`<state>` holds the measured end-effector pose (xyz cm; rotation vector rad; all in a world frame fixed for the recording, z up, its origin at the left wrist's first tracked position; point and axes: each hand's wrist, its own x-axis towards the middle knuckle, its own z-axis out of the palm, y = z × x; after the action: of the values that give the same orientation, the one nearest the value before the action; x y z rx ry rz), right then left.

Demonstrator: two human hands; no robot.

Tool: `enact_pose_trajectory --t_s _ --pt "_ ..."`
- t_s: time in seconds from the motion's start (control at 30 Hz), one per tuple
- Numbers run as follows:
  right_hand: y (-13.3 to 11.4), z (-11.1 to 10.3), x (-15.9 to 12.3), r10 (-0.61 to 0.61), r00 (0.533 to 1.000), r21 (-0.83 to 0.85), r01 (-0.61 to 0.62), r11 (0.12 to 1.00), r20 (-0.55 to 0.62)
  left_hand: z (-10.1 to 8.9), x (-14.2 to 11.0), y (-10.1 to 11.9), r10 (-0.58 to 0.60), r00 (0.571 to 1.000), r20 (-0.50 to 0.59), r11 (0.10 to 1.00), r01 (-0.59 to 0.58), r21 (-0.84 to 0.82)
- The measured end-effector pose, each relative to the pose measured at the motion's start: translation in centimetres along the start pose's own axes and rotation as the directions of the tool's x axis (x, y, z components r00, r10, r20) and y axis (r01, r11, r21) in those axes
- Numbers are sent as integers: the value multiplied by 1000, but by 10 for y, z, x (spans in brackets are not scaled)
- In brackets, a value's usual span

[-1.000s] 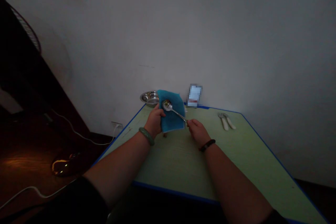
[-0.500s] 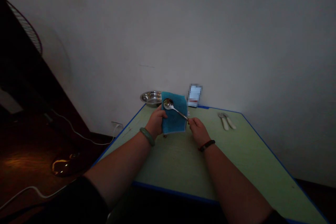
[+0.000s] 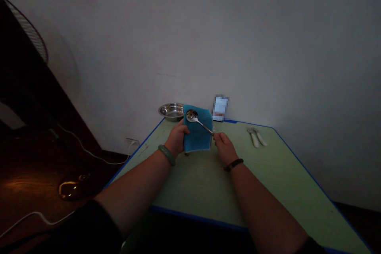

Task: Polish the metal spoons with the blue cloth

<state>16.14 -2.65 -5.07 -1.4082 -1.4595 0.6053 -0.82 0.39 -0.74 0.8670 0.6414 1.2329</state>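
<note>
Head view: both bare hands raised over a pale green counter with blue edging (image 3: 202,190). The left hand (image 3: 177,137), a green bangle (image 3: 167,154) at its wrist, is closed on the left side of a blue rectangular cloth (image 3: 198,139); its thumb lies across the front face, and the fingers behind are hidden. The right hand (image 3: 224,145), with a dark beaded bracelet (image 3: 233,164), is nearly closed, its thumb and fingers pinching the handle end of a shiny metal spoon (image 3: 192,116). The spoon slants between the hands: its round bowl lies before the cloth's upper left part, just above the left thumb, and its handle descends rightward to the right fingertips. Whether the spoon's bowl touches the cloth cannot be told. A round stainless-steel bowl (image 3: 172,112) stands at the counter's far left corner, partly covered by the cloth. Near the far edge, right of the cloth, a phone with a blurred, bright screen (image 3: 220,107) leans upright by the wall. Toward the far right corner lie two utensils with whitish handles (image 3: 257,138), side by side.
</note>
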Motion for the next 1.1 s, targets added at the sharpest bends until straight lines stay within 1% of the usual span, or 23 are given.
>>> enact_pose_trajectory --t_s 0.13,0.37,0.47,0.57,0.67,0.83,0.93,1.1 --pt "2 2 1 0 1000 10 0 1000 -2 1 0 1 10 1000 6 1000 -9 -4" --pt "4 4 0 -30 999 24 29 999 29 3 -2 1 -13 1000 -10 999 13 -51" --pt "4 4 0 -35 999 34 34 999 34 4 -2 -1 -43 999 24 996 45 -74" --pt "4 4 1 -2 999 37 1 999 37 3 -1 -4 -76 996 52 995 79 -68" --pt "2 3 1 40 998 3 -40 999 44 3 -2 -6 -77 994 83 996 81 -47" --pt "-5 0 0 57 997 -45 -54 997 48 3 -3 -9 -74 984 163 997 78 -18" --pt "-8 -1 -1 66 997 -75 -63 995 47 3 -3 -10 -66 981 183 998 63 21" --pt "-10 -1 -1 72 997 -109 -68 992 36 6 -5 -11 -106 966 237 994 93 63"
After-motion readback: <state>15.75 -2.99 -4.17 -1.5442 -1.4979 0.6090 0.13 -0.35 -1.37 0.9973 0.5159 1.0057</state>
